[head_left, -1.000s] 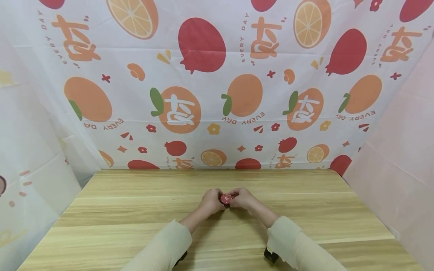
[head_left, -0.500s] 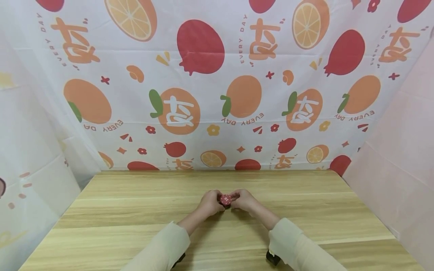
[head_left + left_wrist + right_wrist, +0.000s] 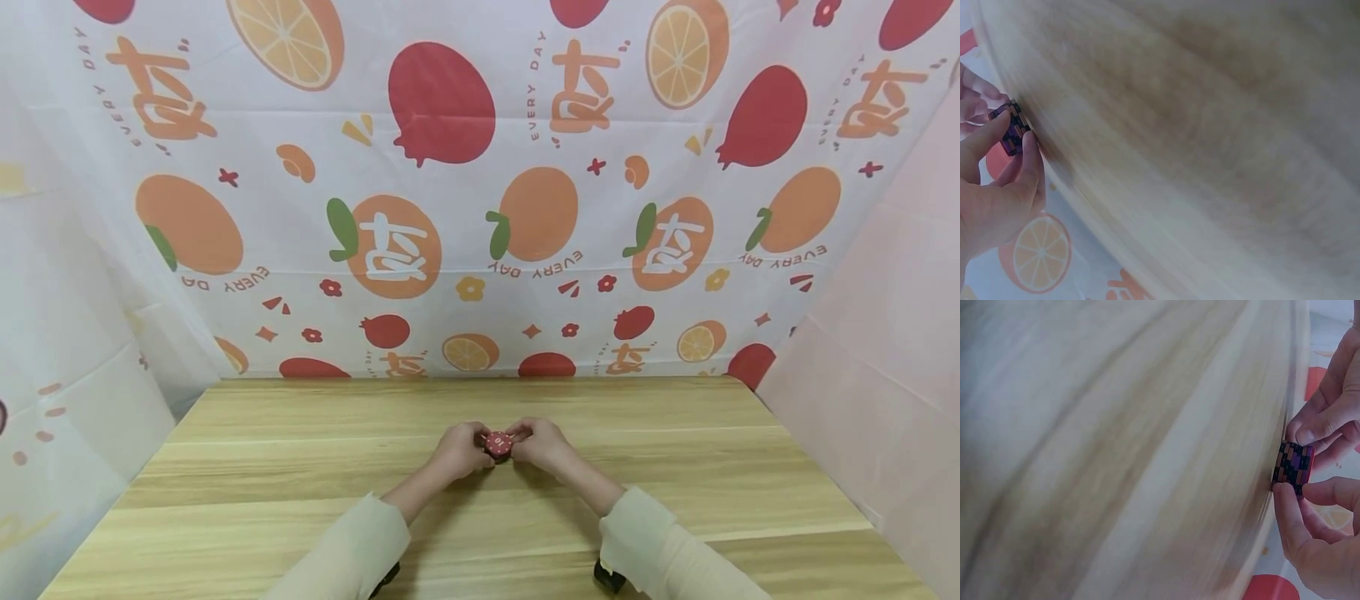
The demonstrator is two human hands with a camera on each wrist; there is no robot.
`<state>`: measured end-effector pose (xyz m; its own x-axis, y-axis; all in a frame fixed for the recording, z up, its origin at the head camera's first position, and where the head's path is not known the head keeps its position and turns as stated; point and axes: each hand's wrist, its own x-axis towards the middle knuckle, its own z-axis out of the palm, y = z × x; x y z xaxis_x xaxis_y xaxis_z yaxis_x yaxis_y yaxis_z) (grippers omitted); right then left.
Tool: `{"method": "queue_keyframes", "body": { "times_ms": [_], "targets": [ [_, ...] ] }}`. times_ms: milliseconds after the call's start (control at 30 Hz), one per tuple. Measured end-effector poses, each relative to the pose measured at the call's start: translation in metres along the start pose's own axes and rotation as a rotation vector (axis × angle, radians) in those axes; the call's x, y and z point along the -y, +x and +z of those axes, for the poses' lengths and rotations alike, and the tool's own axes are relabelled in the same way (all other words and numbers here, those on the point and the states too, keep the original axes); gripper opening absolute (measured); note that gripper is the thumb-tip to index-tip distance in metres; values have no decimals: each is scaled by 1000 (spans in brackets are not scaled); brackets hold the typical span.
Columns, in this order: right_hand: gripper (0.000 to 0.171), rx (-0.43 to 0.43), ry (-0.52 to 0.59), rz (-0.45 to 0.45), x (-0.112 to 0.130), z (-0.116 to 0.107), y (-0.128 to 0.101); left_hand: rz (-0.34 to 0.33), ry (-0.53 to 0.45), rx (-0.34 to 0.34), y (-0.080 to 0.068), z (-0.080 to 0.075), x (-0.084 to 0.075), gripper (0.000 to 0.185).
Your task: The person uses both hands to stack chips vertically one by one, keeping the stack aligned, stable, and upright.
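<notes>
A small stack of poker chips stands near the middle of the table. Its top chip is red with white edge spots and a "10"; the sides look dark and checkered in the wrist views. From the left, my left hand pinches the stack with thumb and fingers, as the left wrist view shows at the chips. My right hand holds the opposite side; in the right wrist view its thumb and a finger sit against the edge of the chips. Fingers hide part of the stack.
The wooden table spreads around both arms. A fruit-printed curtain hangs at its back edge, with pale cloth on the left and right. Black devices sit under the cream sleeves.
Both hands stay at the stack. My left hand and forearm have shifted slightly left, and a little more of the chips shows between the hands. The head view has moved slightly.
</notes>
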<state>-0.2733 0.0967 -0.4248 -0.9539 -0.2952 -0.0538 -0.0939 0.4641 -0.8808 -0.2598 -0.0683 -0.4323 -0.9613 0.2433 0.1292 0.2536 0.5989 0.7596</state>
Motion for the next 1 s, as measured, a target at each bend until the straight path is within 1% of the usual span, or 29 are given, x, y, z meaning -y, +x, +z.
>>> {"method": "queue_keyframes", "body": {
  "times_ms": [200, 433, 633, 733, 833, 900, 1000],
  "targets": [
    [21, -24, -47, -37, -3, 4, 1, 13, -58, 7, -3, -1, 1, 31],
    [18, -28, -52, -34, -4, 6, 1, 5, -61, 16, -3, -2, 1, 31],
    [17, -29, -50, -36, -3, 5, 1, 19, -60, 4, -5, -2, -1, 31],
    [18, -30, -57, -43, -4, 4, 1, 14, -66, 1, -5, -1, -1, 31],
    [19, -47, -116, -97, -8, 0, 1, -2, -50, 6, -6, -3, 0, 32],
    [18, -75, -194, -158, -12, -7, 2, -15, -23, 8, -6, -8, 1, 31],
    [18, -126, -339, -242, -19, -23, 4, -21, 62, -5, -6, -21, 6, 29]
  ]
}}
